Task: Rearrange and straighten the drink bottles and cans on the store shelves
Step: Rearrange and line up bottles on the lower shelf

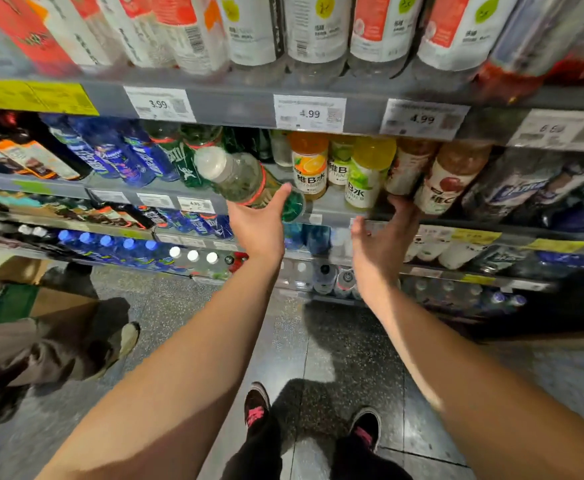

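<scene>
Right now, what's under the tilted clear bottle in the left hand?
The left hand grips the tilted clear bottle from below. Beneath its base sits a green cap or bottle end at the shelf edge. The palm covers the rest.

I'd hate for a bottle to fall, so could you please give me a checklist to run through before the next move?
1. Left hand grips the clear bottle: ok, thumb and fingers wrap it.
2. Clear bottle upright: not ok, it lies tilted with its cap towards the camera.
3. Gap on the shelf for it: ok, bare space left of the orange bottle.
4. Right hand free: ok, open, holding nothing.
5. Red-label bottle steady: cannot tell.
</scene>
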